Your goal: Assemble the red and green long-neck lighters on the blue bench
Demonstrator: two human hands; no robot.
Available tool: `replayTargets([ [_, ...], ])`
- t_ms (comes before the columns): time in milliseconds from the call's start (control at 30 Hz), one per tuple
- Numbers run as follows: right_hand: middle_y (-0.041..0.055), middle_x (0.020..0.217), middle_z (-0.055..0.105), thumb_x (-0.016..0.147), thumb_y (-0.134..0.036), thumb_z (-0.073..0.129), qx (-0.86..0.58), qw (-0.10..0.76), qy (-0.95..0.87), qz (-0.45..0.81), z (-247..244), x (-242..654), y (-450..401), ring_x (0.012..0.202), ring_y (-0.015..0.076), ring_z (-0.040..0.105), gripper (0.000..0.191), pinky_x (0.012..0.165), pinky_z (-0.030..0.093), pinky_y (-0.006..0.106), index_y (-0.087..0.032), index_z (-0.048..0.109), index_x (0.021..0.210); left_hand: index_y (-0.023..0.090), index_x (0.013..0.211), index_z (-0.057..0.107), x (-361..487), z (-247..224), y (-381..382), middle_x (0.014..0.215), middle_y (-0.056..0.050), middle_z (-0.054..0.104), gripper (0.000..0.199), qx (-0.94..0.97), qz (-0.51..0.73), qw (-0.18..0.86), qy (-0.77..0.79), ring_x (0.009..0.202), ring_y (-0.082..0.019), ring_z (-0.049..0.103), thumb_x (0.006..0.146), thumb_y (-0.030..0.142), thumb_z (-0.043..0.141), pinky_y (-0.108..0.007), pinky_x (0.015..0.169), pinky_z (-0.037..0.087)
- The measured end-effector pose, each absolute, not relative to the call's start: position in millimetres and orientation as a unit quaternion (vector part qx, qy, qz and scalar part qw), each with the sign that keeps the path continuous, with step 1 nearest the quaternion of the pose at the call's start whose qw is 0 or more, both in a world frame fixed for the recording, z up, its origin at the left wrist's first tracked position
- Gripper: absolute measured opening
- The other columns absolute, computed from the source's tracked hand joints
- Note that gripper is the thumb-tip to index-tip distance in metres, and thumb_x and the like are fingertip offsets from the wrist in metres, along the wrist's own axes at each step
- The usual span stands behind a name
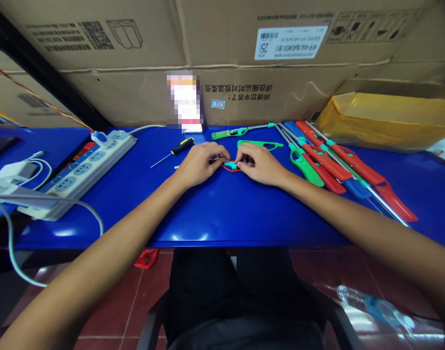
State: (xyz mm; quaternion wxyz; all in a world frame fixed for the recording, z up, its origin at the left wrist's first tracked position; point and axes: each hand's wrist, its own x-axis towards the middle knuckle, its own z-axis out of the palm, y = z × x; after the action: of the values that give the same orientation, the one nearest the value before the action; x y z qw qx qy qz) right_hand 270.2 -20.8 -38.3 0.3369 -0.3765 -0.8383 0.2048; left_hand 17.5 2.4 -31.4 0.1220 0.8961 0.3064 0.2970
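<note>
Above the blue table my left hand [202, 163] and my right hand [259, 163] meet, each with its fingers pinched. Between them is the inside of a long-necked lighter: a teal piece [230, 166] with a thin red wire [230, 170] looping below it. My left fingers close on its left end, my right fingers on its right end; the fingers partly hide both grips. A metal tip shows left of my left hand. Just behind my right hand lies a green lighter shell half [261, 144]. Farther back is an opened green lighter [230, 132] with its inner parts showing.
Several red, blue and green lighters [326, 158] lie piled at the right. A black-and-yellow screwdriver [182, 146] rests left of my hands. A white power strip [80, 172] with cables stands at the left, a phone [188, 102] against the cardboard, a yellow-taped box [386, 119] back right.
</note>
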Motion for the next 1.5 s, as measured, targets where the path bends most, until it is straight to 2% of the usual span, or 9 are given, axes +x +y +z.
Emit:
replayTargets([
  [233, 0.0023, 0.09, 0.063, 0.09, -0.012, 0.063, -0.372, 0.338, -0.84, 0.206, -39, 271, -19, 0.086, 0.0224, 0.06, 0.013, 0.081, 0.044, 0.039, -0.024, 0.06, 0.084, 0.022, 0.103, 0.081, 16, -20, -4, 0.108, -0.006, 0.083, 0.018, 0.908, 0.275, 0.13, 0.288, 0.105, -0.025, 0.076, 0.1, 0.023, 0.063, -0.042, 0.1, 0.058],
  [633, 0.0032, 0.094, 0.065, 0.089, -0.014, 0.064, -0.372, 0.325, -0.833, 0.248, -40, 274, -13, 0.088, 0.0234, 0.06, 0.011, 0.083, 0.044, 0.04, -0.025, 0.061, 0.086, 0.022, 0.097, 0.078, 28, -26, -1, 0.106, -0.006, 0.082, 0.01, 0.894, 0.265, 0.127, 0.338, 0.103, -0.026, 0.074, 0.098, 0.015, 0.07, -0.044, 0.1, 0.057],
  [867, 0.0031, 0.092, 0.067, 0.086, -0.015, 0.062, -0.386, 0.335, -0.819, 0.262, -39, 273, -14, 0.087, 0.0243, 0.061, 0.01, 0.082, 0.044, 0.041, -0.025, 0.06, 0.088, 0.021, 0.096, 0.074, 31, -33, 0, 0.105, -0.006, 0.08, 0.009, 0.879, 0.292, 0.172, 0.337, 0.101, -0.024, 0.073, 0.1, 0.017, 0.068, -0.043, 0.097, 0.057],
  [1067, 0.002, 0.091, 0.066, 0.083, -0.015, 0.063, -0.401, 0.349, -0.789, 0.307, -38, 272, -15, 0.083, 0.0231, 0.06, 0.016, 0.078, 0.044, 0.04, -0.025, 0.06, 0.097, 0.021, 0.095, 0.074, 33, -37, -1, 0.104, -0.006, 0.08, 0.008, 0.868, 0.312, 0.162, 0.352, 0.099, -0.023, 0.072, 0.101, 0.019, 0.069, -0.042, 0.096, 0.056],
  [1500, 0.0028, 0.095, 0.067, 0.082, -0.015, 0.06, -0.396, 0.345, -0.794, 0.307, -39, 271, -16, 0.082, 0.0221, 0.057, 0.021, 0.078, 0.043, 0.04, -0.025, 0.059, 0.101, 0.022, 0.096, 0.075, 36, -35, -3, 0.103, -0.007, 0.08, 0.01, 0.863, 0.312, 0.167, 0.36, 0.099, -0.023, 0.072, 0.102, 0.023, 0.068, -0.043, 0.096, 0.057],
])
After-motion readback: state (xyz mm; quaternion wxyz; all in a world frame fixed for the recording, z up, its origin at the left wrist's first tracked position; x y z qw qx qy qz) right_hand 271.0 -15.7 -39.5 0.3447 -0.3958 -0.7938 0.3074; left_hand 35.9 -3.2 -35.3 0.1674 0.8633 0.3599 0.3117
